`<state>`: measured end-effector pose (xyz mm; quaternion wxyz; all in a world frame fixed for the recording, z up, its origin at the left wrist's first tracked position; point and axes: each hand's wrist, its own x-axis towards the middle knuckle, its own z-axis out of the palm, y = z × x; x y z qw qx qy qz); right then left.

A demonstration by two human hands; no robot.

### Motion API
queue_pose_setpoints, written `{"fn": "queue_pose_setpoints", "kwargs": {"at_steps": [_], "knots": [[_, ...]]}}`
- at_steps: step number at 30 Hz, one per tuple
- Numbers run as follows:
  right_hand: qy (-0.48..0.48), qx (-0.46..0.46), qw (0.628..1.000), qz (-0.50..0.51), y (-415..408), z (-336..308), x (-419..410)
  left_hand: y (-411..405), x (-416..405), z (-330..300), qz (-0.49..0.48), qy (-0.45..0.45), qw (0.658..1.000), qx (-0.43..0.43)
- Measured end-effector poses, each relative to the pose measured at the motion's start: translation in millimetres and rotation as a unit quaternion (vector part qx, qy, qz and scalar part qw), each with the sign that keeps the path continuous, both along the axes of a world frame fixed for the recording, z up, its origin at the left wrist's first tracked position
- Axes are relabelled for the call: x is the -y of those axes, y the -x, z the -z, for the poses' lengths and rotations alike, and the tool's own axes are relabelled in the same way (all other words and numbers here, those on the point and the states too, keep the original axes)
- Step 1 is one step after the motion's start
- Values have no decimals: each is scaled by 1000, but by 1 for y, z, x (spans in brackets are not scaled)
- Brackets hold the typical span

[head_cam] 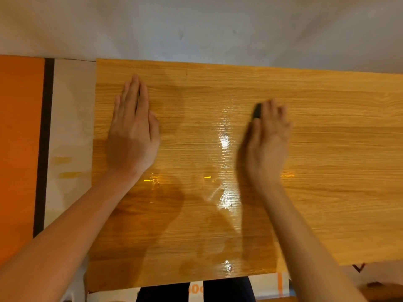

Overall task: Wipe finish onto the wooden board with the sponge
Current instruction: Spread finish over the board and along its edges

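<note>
A wide wooden board (327,149) with light oak grain fills most of the view. Its middle and near part shine wet with finish. My left hand (133,129) lies flat and palm down on the board's left part, fingers together and pointing away from me. My right hand (268,138) is blurred near the board's middle, fingers curled over a small dark sponge (257,111). Only the sponge's left end shows past the fingertips, pressed against the board.
The board rests on a white covering (72,110) with yellowish finish smears at the left. An orange surface (19,138) with a black stripe lies further left. A pale wall (196,27) runs just behind the board. Dark trouser legs show below the near edge.
</note>
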<state>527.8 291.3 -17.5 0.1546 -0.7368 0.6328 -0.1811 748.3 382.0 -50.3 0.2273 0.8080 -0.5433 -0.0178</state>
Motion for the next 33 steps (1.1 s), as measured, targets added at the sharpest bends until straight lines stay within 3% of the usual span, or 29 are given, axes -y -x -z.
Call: {"fn": "queue_pose_setpoints", "kwargs": {"at_steps": [4, 7, 9, 12, 14, 16, 19, 22, 24, 29, 31, 33], "knots": [[33, 0, 983, -182, -86, 9, -54, 1, -1, -1, -6, -7, 1000, 2], [29, -17, 959, -282, -67, 6, -47, 2, 0, -3, -8, -25, 1000, -5], [15, -36, 967, -250, -18, 5, -35, 2, 1, -4, -5, -34, 999, -6], [-11, -34, 997, -68, 53, 1, -25, 1, 2, -6, -5, -52, 999, -12], [-13, -10, 999, 37, 37, -1, -37, 1, 2, -7, -6, -58, 998, -11], [9, -5, 1000, 13, -14, 0, -61, 2, 2, -9, -6, -62, 998, -11], [30, -2, 987, -156, -76, 6, -102, 4, 2, -9, -14, -60, 998, -12], [35, -39, 969, -240, -57, 6, -92, 4, 2, -9, -12, -49, 999, -14], [19, -56, 975, -215, -19, 2, -74, 2, 2, -8, -4, -49, 998, -30], [-6, -24, 1000, -15, 30, 2, -43, 9, -28, -17, 65, -36, 997, -36], [12, -11, 1000, -12, -2, 4, -58, 23, -57, -22, 72, -67, 994, -47], [32, 8, 996, -80, -43, 4, -86, 40, -87, -26, 65, -105, 990, -71]]}}
